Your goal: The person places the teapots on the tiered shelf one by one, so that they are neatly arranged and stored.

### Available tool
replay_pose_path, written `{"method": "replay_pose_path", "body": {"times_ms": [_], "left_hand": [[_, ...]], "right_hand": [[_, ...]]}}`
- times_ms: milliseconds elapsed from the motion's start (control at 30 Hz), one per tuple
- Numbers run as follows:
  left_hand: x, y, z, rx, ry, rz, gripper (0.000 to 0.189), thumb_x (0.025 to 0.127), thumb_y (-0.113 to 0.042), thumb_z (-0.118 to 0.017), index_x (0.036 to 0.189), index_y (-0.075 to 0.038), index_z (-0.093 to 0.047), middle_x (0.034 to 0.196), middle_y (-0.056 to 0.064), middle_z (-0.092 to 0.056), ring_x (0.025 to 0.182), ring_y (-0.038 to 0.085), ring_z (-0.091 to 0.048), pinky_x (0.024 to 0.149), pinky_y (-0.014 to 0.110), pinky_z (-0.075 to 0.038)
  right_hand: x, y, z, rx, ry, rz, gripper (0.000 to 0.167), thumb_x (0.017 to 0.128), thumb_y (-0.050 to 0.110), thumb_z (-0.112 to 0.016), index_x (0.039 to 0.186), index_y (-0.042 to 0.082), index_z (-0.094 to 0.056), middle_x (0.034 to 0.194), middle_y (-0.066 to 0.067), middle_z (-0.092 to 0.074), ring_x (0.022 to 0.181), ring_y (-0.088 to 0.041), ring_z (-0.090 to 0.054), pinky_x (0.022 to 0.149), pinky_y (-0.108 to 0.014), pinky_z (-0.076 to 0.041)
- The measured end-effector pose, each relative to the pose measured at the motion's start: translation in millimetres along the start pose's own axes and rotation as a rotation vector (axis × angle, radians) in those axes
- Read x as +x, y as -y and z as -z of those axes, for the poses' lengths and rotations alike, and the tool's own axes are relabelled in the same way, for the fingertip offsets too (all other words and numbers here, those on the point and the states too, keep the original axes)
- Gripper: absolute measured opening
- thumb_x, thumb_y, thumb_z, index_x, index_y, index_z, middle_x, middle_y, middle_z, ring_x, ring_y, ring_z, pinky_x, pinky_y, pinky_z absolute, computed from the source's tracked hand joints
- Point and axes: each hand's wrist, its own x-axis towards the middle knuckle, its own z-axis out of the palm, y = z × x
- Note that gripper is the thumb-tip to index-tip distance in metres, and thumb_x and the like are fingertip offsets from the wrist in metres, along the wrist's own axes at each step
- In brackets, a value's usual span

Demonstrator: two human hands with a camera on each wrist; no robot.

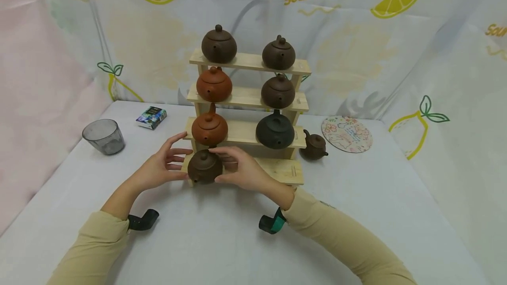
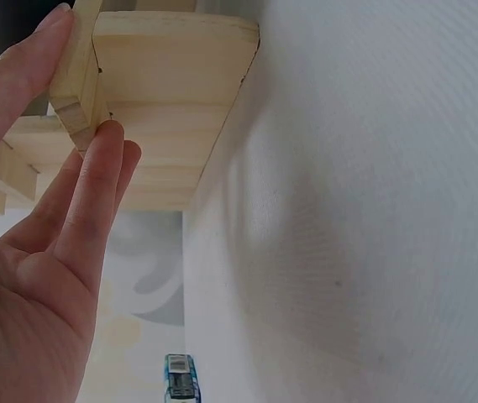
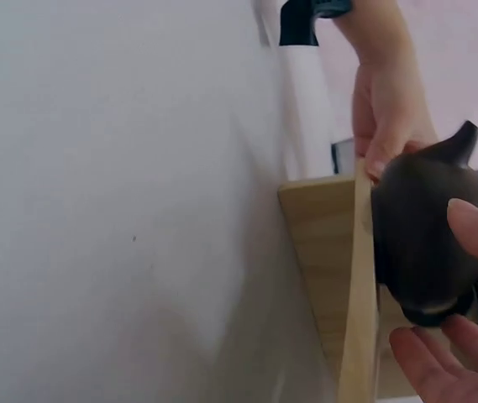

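A dark brown teapot (image 1: pixel 204 168) sits at the left end of the lowest board of a stepped wooden shelf (image 1: pixel 277 169). Its spout points left and toward me, its handle side toward my right hand (image 1: pixel 243 168). That hand holds the teapot, thumb in front and fingertips by the handle, as the right wrist view shows. My left hand (image 1: pixel 158 166) grips the board's left end between thumb and fingers, seen close in the left wrist view (image 2: pixel 45 260). On the steps above stand orange teapots (image 1: pixel 210 129), a black teapot (image 1: pixel 275 130) and several brown teapots (image 1: pixel 219 45).
A small brown teapot (image 1: pixel 314 145) and a round patterned mat (image 1: pixel 347 134) lie right of the shelf. To the left are a grey glass cup (image 1: pixel 104 137) and a small patterned box (image 1: pixel 152 117). A lemon-printed cloth (image 1: pixel 336 56) hangs behind the white table (image 1: pixel 214 241).
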Motion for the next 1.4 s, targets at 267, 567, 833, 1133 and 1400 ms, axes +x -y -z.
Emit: {"method": "replay_pose_path", "body": {"times_ms": [267,567,833,1133,1400], "left_hand": [[-1.1,-0.6,0.1,-0.012,0.003,0.014,0.103,0.074,-0.003,-0.078,0.149,-0.023,-0.009,0.132,0.027,-0.045,0.106,0.037,-0.056,0.087,0.039,-0.049],[-2.4,2.3,1.3,-0.004,-0.009,0.008,0.103,0.073,-0.002,-0.078,0.149,-0.022,-0.01,0.132,0.026,-0.046,0.107,0.037,-0.055,0.086,0.031,-0.05],[-4.8,0.3,2.3,-0.018,-0.005,0.022,0.104,0.074,-0.004,-0.078,0.149,-0.023,-0.009,0.132,0.027,-0.045,0.107,0.038,-0.056,0.086,0.034,-0.05],[-4.4,-1.4,1.8,-0.017,-0.006,0.014,0.104,0.074,-0.003,-0.078,0.149,-0.023,-0.009,0.132,0.027,-0.044,0.106,0.038,-0.056,0.086,0.033,-0.05],[-0.2,-0.5,-0.7,-0.004,-0.002,0.013,0.103,0.074,-0.003,-0.078,0.149,-0.023,-0.01,0.132,0.026,-0.045,0.107,0.038,-0.056,0.087,0.034,-0.05]], "right_hand": [[-31.4,-5,24,0.153,-0.075,-0.036,0.054,0.076,-0.002,-0.074,0.126,0.001,-0.053,0.129,-0.013,-0.052,0.115,-0.03,-0.052,0.094,-0.036,-0.045],[-67.9,-13,48,0.191,-0.178,-0.11,0.05,0.075,-0.004,-0.074,0.12,-0.004,-0.054,0.123,-0.021,-0.054,0.112,-0.031,-0.053,0.092,-0.035,-0.047],[-93.5,-19,64,0.182,-0.261,-0.144,0.049,0.074,-0.006,-0.074,0.119,-0.004,-0.054,0.119,-0.023,-0.054,0.11,-0.033,-0.054,0.093,-0.037,-0.046],[-116.1,-32,90,0.108,-0.41,-0.201,0.044,0.077,-0.007,-0.071,0.117,-0.008,-0.052,0.119,-0.025,-0.052,0.109,-0.036,-0.053,0.091,-0.043,-0.047],[-133.7,-47,118,0.034,-0.592,-0.239,0.039,0.08,-0.005,-0.069,0.115,-0.009,-0.052,0.116,-0.016,-0.054,0.108,-0.029,-0.053,0.085,-0.02,-0.049]]}}
